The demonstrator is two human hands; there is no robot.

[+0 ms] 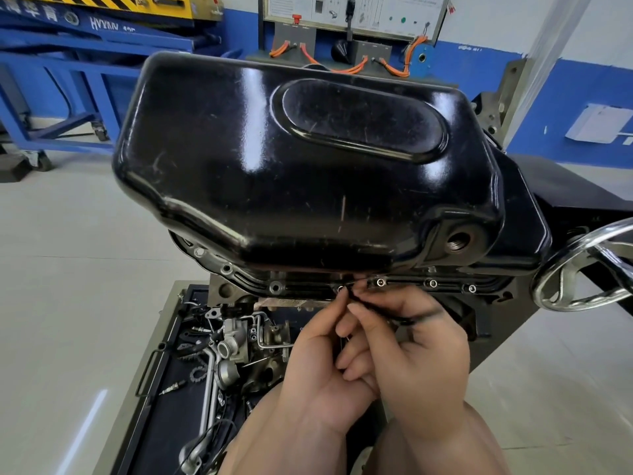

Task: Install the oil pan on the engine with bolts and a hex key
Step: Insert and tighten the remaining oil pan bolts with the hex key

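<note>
Head view: a glossy black oil pan (301, 159) fills the middle of the frame, sitting upside-down on the engine (233, 291), with its flange running along the pan's 6 o'clock edge. Three bolts (432, 283) sit in the flange toward 4 o'clock. Empty bolt holes (275, 287) follow the flange round toward 8 o'clock. A round threaded drain hole (457, 241) opens in the pan's wall at 4 o'clock.

Both hands meet just below the flange at 6 o'clock. The right hand (414, 354) curls its fingers round a black hex key (380, 311), whose tip reaches a bolt (340, 289) in the flange. The left hand (318, 358) lies against the right, with its forefinger raised to that same bolt and touching the key's end. I cannot tell whether it pinches the key.

A chrome hand wheel (579, 269) stands at 3 o'clock. A dark tray (161, 399) of loose metal parts lies at 7 o'clock, a blue lift (68, 80) stands at 10 o'clock, and a wiring board (356, 12) hangs at 12 o'clock.
</note>
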